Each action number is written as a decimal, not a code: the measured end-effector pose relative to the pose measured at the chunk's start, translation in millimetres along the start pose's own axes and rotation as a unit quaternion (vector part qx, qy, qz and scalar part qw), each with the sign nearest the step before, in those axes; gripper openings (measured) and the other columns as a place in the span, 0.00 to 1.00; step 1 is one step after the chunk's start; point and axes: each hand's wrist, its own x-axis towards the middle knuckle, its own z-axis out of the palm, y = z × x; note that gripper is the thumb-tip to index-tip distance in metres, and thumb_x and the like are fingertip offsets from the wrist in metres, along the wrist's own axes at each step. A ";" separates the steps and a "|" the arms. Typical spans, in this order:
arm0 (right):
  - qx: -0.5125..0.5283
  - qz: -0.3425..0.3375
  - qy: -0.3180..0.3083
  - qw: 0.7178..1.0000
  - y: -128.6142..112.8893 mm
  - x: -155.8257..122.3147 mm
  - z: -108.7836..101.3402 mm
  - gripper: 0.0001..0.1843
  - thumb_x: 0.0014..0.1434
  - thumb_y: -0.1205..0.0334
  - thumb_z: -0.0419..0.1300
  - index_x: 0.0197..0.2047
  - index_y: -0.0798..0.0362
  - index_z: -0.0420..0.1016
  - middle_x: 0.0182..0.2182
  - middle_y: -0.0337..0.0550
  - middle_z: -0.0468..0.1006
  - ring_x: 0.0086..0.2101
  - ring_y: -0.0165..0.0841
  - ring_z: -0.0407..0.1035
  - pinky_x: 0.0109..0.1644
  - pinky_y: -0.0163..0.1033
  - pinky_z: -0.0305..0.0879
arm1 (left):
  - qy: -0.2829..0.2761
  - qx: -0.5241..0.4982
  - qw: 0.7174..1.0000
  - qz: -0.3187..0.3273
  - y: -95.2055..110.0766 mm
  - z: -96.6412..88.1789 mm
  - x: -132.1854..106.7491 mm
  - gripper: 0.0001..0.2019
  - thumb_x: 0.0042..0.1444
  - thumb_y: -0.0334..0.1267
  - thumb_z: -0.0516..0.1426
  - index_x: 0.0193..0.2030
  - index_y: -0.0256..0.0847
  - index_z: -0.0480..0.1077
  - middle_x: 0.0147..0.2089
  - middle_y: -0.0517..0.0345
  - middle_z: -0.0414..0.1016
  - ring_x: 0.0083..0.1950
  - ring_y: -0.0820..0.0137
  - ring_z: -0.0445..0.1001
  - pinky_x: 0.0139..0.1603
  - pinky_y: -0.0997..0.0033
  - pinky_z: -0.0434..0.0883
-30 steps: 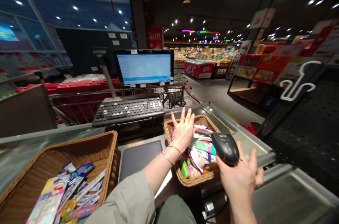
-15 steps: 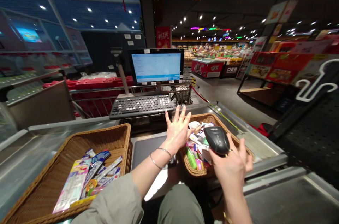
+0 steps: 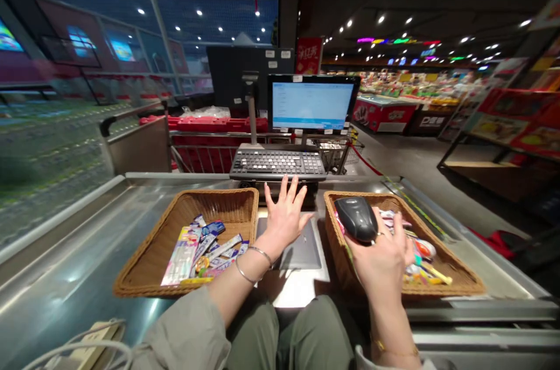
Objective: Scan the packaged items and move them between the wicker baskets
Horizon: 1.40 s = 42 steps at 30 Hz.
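My right hand (image 3: 382,262) grips a black handheld barcode scanner (image 3: 356,218), raised over the left part of the right wicker basket (image 3: 466,273). Small packaged goods (image 3: 426,248) lie in that basket, partly covered by the hand. My left hand (image 3: 283,218), fingers spread and holding nothing, hovers above the grey flat panel (image 3: 304,247) between the two baskets. To its left stands another wicker basket (image 3: 146,253) with a long pink-and-white packet (image 3: 180,256) and several slim blue-and-white packets (image 3: 216,250).
Beyond my hands sit a black keyboard (image 3: 277,163) and a lit monitor (image 3: 311,103). A metal counter (image 3: 87,253) surrounds the baskets. At the lower left lies a power strip (image 3: 98,342) with a white cable. Shopping carts (image 3: 205,151) stand behind the counter.
My view has turned left, so the scene has shifted right. The right hand with the scanner now sits farther left over the right basket. The left hand has moved away from that basket, still spread.
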 end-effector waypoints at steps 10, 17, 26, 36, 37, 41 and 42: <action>0.044 -0.076 -0.100 0.991 -55.5 -9.6 56.2 0.29 0.54 0.50 0.56 0.56 0.54 0.73 0.57 0.55 0.74 0.66 0.51 0.53 0.65 0.63 0.45 | -0.041 0.053 0.995 -0.069 -92.0 -10.0 -46.5 0.28 0.60 0.51 0.58 0.65 0.42 0.66 0.75 0.44 0.51 0.76 0.49 0.45 0.70 0.27 0.37; 0.072 -0.079 -0.168 0.980 -76.6 -26.3 91.9 0.18 0.52 0.54 0.58 0.43 0.53 0.78 0.58 0.52 0.74 0.67 0.49 0.49 0.66 0.65 0.42 | -0.100 0.089 0.989 -0.063 -142.9 -13.4 -66.2 0.23 0.61 0.45 0.58 0.61 0.40 0.69 0.73 0.44 0.56 0.75 0.52 0.50 0.72 0.33 0.41; 0.066 -0.066 -0.214 0.972 -68.4 -45.7 115.8 0.19 0.51 0.52 0.56 0.43 0.51 0.78 0.58 0.50 0.74 0.67 0.47 0.49 0.66 0.64 0.42 | -0.252 0.104 0.962 -0.015 -183.9 11.4 -79.2 0.21 0.58 0.46 0.60 0.55 0.37 0.74 0.70 0.41 0.62 0.73 0.49 0.54 0.72 0.36 0.43; 0.072 -0.061 -0.232 0.968 -67.8 -50.1 118.8 0.22 0.50 0.52 0.56 0.46 0.52 0.77 0.59 0.51 0.74 0.67 0.47 0.51 0.67 0.63 0.42 | -0.370 0.085 0.924 0.056 -211.6 67.0 -99.2 0.17 0.51 0.42 0.64 0.48 0.43 0.77 0.65 0.46 0.70 0.70 0.53 0.62 0.72 0.46 0.49; 0.073 -0.061 -0.231 0.968 -67.3 -50.2 119.1 0.22 0.50 0.52 0.56 0.46 0.52 0.77 0.58 0.52 0.74 0.67 0.47 0.51 0.67 0.63 0.42 | -0.376 0.085 0.921 0.059 -211.8 71.5 -103.2 0.16 0.50 0.42 0.65 0.47 0.43 0.78 0.65 0.47 0.70 0.70 0.53 0.62 0.72 0.46 0.48; 0.074 -0.064 -0.230 0.968 -65.4 -50.7 120.5 0.22 0.50 0.52 0.57 0.46 0.53 0.77 0.58 0.52 0.74 0.67 0.48 0.51 0.67 0.63 0.43 | -0.390 0.090 0.915 0.052 -207.5 84.1 -118.9 0.15 0.51 0.41 0.63 0.45 0.41 0.78 0.64 0.44 0.71 0.69 0.51 0.62 0.72 0.44 0.46; 0.073 -0.065 -0.230 0.968 -65.2 -50.8 120.6 0.23 0.50 0.52 0.57 0.47 0.53 0.76 0.58 0.53 0.74 0.67 0.48 0.52 0.67 0.63 0.43 | -0.391 0.092 0.915 0.047 -206.0 85.7 -121.7 0.14 0.52 0.41 0.63 0.45 0.41 0.78 0.64 0.44 0.71 0.69 0.51 0.62 0.72 0.42 0.45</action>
